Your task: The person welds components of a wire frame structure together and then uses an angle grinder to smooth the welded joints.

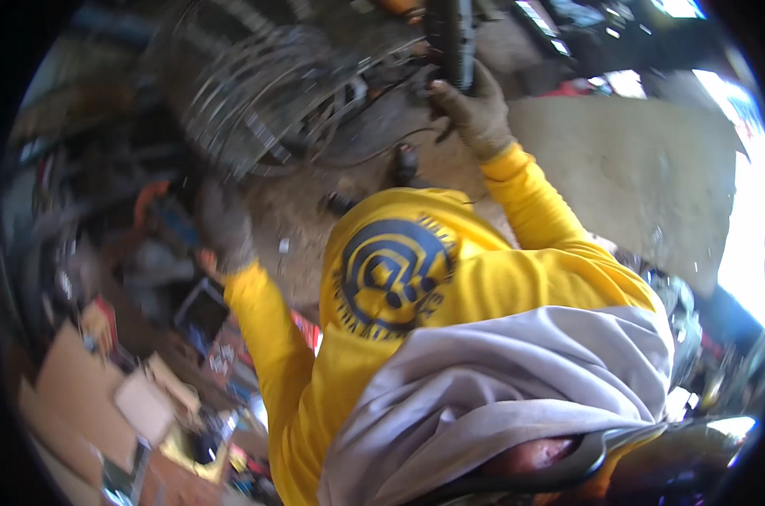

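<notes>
Cardboard pieces (79, 371) lie on the cluttered floor at far left. The left hand (224, 226), gloved and blurred, hangs above the clutter; whether its fingers are apart or together cannot be told. A bicycle wheel (247, 93) lies above it. At top centre, the gloved right hand (471, 108) clamps its fingers on a dark upright tyre (451, 38).

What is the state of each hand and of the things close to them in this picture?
right hand: raised, closed around the black tyre.
black tyre: upright, held at its edge.
left hand: raised, blurred, grip cannot be told.
wire wheels: stacked, leaning, untouched.
cardboard pieces: lying flat on the ground.
</notes>
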`<control>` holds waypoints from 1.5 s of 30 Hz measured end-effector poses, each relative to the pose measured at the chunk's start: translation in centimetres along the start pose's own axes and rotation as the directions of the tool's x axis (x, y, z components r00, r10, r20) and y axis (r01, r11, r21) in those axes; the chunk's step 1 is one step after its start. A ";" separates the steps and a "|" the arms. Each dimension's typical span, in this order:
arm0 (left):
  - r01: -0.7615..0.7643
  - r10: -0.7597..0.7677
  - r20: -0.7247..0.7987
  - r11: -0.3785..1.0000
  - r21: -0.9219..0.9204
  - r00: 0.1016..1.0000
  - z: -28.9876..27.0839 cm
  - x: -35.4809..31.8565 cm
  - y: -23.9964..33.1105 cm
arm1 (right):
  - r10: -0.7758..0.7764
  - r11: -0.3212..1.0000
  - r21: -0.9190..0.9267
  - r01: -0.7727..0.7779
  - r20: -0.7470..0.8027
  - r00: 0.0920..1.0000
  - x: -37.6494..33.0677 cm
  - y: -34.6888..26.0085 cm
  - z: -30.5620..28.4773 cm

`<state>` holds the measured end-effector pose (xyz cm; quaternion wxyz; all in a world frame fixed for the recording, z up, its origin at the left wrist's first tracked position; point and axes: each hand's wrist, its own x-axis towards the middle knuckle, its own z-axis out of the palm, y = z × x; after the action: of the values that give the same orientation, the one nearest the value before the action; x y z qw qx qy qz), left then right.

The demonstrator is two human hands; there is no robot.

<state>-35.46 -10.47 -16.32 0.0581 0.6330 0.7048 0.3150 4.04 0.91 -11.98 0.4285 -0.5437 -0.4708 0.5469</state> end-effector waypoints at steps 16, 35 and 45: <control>0.054 -0.074 0.033 0.910 0.411 0.997 -1.3 2.1 4.5 | -0.775 0.632 -0.769 0.100 -0.629 0.061 19.1 -5.8 -24.0; 0.256 -0.269 0.030 0.940 0.226 0.963 -0.6 1.2 2.5 | -0.782 0.442 -0.845 -0.300 -0.527 0.332 22.4 -1.4 -26.7; 0.115 -0.122 0.009 0.951 0.286 0.992 -0.7 1.7 4.0 | -0.818 0.532 -0.810 0.246 -0.416 0.397 17.1 2.8 -15.9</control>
<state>-32.64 -9.17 -13.19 -0.0054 0.5955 0.7786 0.1975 19.29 17.93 -17.46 0.5354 -0.6287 -0.5510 -0.1200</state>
